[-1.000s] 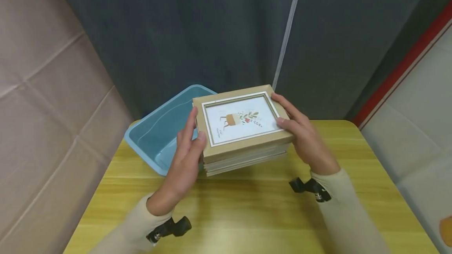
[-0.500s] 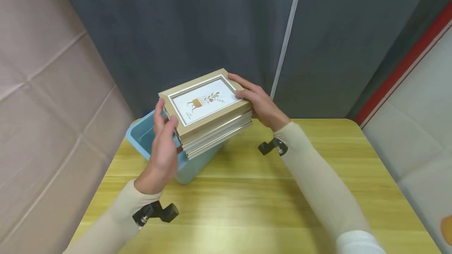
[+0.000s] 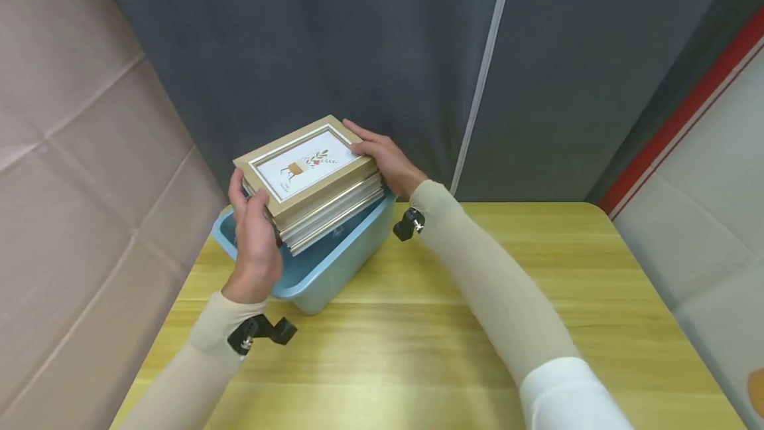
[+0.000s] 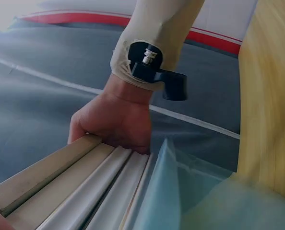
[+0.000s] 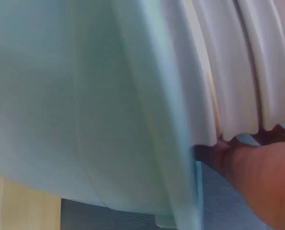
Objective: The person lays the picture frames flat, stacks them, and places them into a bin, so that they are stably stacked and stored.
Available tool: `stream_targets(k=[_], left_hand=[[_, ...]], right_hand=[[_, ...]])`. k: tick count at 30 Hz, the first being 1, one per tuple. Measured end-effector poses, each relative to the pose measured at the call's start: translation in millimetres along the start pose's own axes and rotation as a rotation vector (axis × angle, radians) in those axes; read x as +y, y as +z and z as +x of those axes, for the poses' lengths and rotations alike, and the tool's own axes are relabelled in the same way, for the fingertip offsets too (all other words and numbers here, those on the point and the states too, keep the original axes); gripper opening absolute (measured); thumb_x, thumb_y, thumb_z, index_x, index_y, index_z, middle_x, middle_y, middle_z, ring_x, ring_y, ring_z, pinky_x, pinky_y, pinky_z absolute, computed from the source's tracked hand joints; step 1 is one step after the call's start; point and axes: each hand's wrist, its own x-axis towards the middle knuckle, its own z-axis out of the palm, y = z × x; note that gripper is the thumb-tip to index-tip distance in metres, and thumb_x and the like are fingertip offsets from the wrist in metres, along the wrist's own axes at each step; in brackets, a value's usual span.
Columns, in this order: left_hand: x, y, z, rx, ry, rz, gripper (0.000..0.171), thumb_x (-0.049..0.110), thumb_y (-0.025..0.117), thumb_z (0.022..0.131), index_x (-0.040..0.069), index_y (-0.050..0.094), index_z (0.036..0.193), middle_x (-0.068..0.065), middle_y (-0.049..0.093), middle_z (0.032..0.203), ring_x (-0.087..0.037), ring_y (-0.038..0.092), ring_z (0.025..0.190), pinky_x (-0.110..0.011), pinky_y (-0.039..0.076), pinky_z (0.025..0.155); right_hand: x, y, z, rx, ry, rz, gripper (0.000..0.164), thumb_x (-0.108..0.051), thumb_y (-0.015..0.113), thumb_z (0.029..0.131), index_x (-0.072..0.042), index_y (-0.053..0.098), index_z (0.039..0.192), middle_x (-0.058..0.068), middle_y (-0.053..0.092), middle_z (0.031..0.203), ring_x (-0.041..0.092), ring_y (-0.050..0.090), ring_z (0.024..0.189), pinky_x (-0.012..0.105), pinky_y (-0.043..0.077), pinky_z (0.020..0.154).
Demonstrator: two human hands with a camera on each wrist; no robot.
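Note:
A stack of several picture frames (image 3: 325, 214) is held between my two hands over the blue plastic basin (image 3: 343, 267). The top frame has a wide beige border around a picture (image 3: 304, 163) of an orange pot-like shape with leaves. My left hand (image 3: 255, 244) grips the near left end, thumb at the top edge. At the far right end my right hand (image 3: 390, 161) grips the stack, its thumb on the top frame's border. In the right wrist view, fingers (image 5: 257, 172) curl under the frames' ends, close to the basin's rim. The stack hides much of the basin's inside.
The basin stands on a yellow wood-grain table (image 3: 453, 324), at its back left. Behind the table hangs a dark grey curtain (image 3: 298, 38) with a pale seam. Light panels (image 3: 77, 171) rise at the left, and a white wall with a red band (image 3: 680, 118) at the right.
Both hands have carried the stack of picture frames leftward, from beside and partly over the basin to above it. The basin's near side now shows below the stack.

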Motion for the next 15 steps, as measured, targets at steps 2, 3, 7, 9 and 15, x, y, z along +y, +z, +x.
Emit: stream_targets(k=[2,3,7,9,15], left_hand=[[-2.0,-3.6,2.1,0.037,-0.013,-0.01,0.061,0.028,0.035,0.11,0.046,0.014,0.164,-0.003,0.032,0.162,-0.022,0.04,0.138,-0.037,0.034,0.112],[-2.7,-5.5,2.8,0.05,-0.022,-0.008,0.06,0.028,0.034,0.11,0.046,0.015,0.164,-0.002,0.033,0.16,-0.021,0.04,0.137,-0.037,0.034,0.111],[-6.0,-11.9,4.3,0.086,-0.048,-0.013,0.06,0.021,0.034,0.108,0.044,0.019,0.161,-0.004,0.037,0.155,-0.021,0.046,0.13,-0.036,0.04,0.106],[-7.4,-14.2,4.6,0.091,-0.05,-0.013,0.06,0.018,0.035,0.107,0.043,0.02,0.16,-0.004,0.037,0.154,-0.021,0.048,0.13,-0.035,0.042,0.105],[-12.4,-19.6,3.3,0.109,-0.066,-0.028,0.06,0.01,0.037,0.103,0.036,0.021,0.155,-0.006,0.036,0.155,-0.022,0.051,0.128,-0.034,0.048,0.101]], right_hand=[[4.3,6.0,6.5,-0.004,0.004,-0.004,0.061,-0.026,0.055,0.102,-0.042,0.045,0.16,-0.013,0.031,0.173,0.018,0.025,0.161,0.054,0.015,0.131],[7.0,8.6,9.6,-0.007,0.009,-0.003,0.061,-0.025,0.055,0.102,-0.042,0.045,0.16,-0.012,0.032,0.173,0.018,0.026,0.16,0.054,0.015,0.131],[17.3,15.9,19.3,-0.019,0.029,0.041,0.063,-0.019,0.056,0.099,-0.04,0.049,0.159,-0.008,0.034,0.172,0.021,0.031,0.157,0.056,0.018,0.13],[21.7,17.3,22.2,-0.02,0.045,0.074,0.064,-0.016,0.056,0.097,-0.039,0.052,0.157,-0.006,0.036,0.171,0.024,0.034,0.153,0.056,0.021,0.129],[28.3,18.2,25.8,-0.06,0.095,0.095,0.066,-0.013,0.056,0.092,-0.036,0.054,0.153,0.003,0.037,0.167,0.033,0.043,0.14,0.058,0.031,0.121]])
